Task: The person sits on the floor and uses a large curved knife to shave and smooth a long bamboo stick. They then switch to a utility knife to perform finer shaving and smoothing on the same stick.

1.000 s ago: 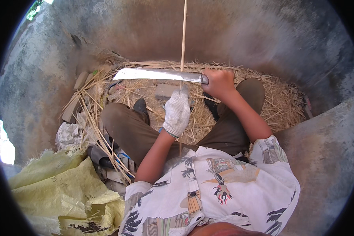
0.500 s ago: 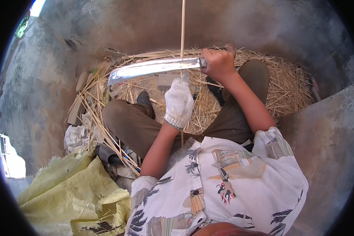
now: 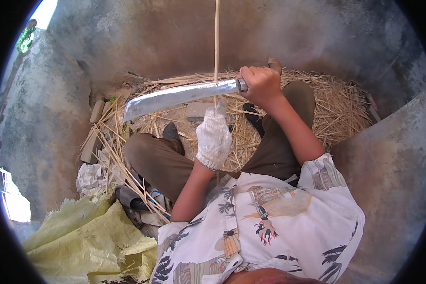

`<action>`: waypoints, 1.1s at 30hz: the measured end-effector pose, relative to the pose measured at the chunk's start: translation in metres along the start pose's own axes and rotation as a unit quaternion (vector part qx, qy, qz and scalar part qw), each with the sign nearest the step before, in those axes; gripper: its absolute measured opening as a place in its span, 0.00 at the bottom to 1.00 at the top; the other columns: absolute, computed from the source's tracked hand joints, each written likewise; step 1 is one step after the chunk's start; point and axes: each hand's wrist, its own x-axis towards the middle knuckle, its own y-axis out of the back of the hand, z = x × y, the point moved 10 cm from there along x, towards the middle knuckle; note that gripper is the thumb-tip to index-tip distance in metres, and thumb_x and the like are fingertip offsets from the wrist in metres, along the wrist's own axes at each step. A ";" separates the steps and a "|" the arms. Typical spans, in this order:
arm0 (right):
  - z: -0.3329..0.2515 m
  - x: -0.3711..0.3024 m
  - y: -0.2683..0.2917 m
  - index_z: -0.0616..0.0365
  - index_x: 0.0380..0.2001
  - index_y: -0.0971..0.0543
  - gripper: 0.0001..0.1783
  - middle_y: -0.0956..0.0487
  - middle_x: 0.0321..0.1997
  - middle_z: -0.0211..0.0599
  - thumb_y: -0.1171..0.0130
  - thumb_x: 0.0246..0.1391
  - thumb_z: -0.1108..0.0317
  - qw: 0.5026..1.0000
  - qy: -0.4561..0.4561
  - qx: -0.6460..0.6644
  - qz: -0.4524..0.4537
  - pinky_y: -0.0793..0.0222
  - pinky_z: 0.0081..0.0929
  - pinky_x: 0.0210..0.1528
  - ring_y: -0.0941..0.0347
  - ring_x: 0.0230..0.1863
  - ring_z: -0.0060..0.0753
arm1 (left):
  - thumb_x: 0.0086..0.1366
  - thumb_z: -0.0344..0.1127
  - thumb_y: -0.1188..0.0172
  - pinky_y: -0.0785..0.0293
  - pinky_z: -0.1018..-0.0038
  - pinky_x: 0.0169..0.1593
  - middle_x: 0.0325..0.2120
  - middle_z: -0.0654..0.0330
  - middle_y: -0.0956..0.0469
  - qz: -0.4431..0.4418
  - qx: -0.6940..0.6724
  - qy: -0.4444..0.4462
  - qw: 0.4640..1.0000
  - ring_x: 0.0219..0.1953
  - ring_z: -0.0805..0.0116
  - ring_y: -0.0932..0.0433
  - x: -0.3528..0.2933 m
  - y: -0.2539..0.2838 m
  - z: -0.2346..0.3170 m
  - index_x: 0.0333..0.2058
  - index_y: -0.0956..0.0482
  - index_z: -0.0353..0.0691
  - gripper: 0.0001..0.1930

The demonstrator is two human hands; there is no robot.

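Fingers of the bare right hand (image 3: 262,87) are clamped around the handle of one knife (image 3: 182,97); those of the left hand (image 3: 214,140), in one white glove, are closed on one thin stick (image 3: 217,42). The stick stands upright in view, crossing the knife's blade near its handle and running on above it. Below the knife lie one brick (image 3: 197,110) and two dark shoes (image 3: 171,131), with the gloved hand between the shoes. One yellow sack (image 3: 87,232) spreads well below and left of the knife; loose straw (image 3: 336,111), too many pieces to count, covers the ground around. The right elbow bends, its forearm slanting up leftward to the knife; the left forearm rises from below it.
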 end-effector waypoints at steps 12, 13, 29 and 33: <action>-0.005 -0.029 -0.022 0.48 0.19 0.27 0.08 0.25 0.15 0.31 0.36 0.41 0.65 0.998 -0.020 0.007 -0.051 0.35 0.39 0.25 0.25 0.16 0.38 | 0.58 0.22 0.49 0.24 0.53 0.40 0.36 0.41 0.24 -0.031 -0.002 0.036 0.999 0.40 0.40 0.22 0.003 -0.012 -0.014 0.52 0.26 0.30 0.21; -0.005 -0.028 -0.022 0.48 0.19 0.27 0.08 0.25 0.15 0.31 0.36 0.41 0.65 0.998 -0.026 0.007 -0.051 0.35 0.39 0.25 0.25 0.16 0.38 | 0.59 0.22 0.49 0.24 0.53 0.41 0.37 0.41 0.24 -0.042 -0.004 0.050 0.998 0.40 0.40 0.22 0.006 -0.011 -0.014 0.52 0.26 0.30 0.20; 0.005 -0.042 -0.042 0.48 0.22 0.24 0.10 0.22 0.17 0.31 0.31 0.35 0.63 0.985 -0.121 0.064 -0.108 0.34 0.38 0.28 0.23 0.18 0.39 | 0.65 0.25 0.52 0.24 0.53 0.41 0.40 0.40 0.24 -0.022 -0.036 0.008 0.999 0.38 0.41 0.21 -0.007 -0.024 -0.008 0.59 0.28 0.32 0.23; 0.004 -0.032 -0.025 0.48 0.22 0.24 0.10 0.22 0.18 0.31 0.31 0.35 0.64 0.996 -0.067 0.030 -0.052 0.34 0.37 0.28 0.23 0.19 0.39 | 0.61 0.23 0.50 0.24 0.53 0.40 0.39 0.40 0.25 -0.028 -0.026 -0.001 0.999 0.38 0.41 0.22 -0.011 -0.022 0.001 0.60 0.29 0.30 0.26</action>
